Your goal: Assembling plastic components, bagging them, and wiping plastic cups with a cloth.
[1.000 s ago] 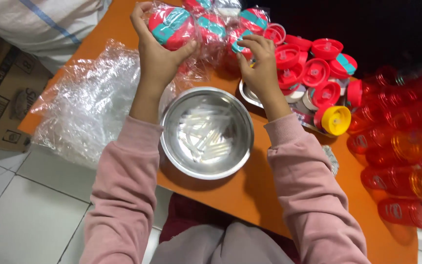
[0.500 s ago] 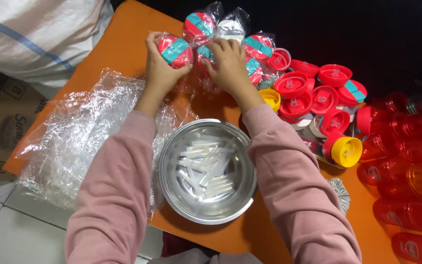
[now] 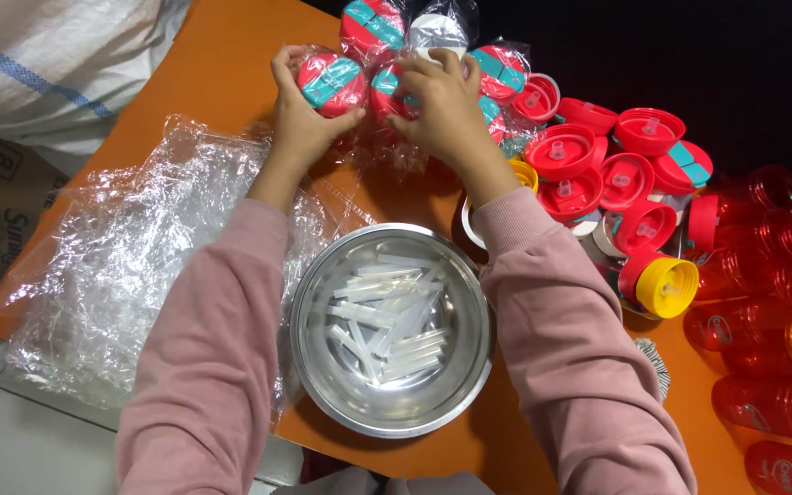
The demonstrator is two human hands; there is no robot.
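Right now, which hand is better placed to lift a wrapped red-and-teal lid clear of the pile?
Left, probably. The left hand already cups one wrapped lid at the pile's near edge, apart from the others. The right hand lies across several bagged lids, its grip unclear.

Bowl (image 3: 390, 417) between plastic wrap (image 3: 112, 275) left, lids (image 3: 621, 174) right.

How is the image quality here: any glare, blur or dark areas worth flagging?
Head view: sharp overall; bright glare on the crumpled clear plastic and the steel bowl rim; the background past the orange table is nearly black; both hands, left hand and right hand, look crisp, without motion blur.
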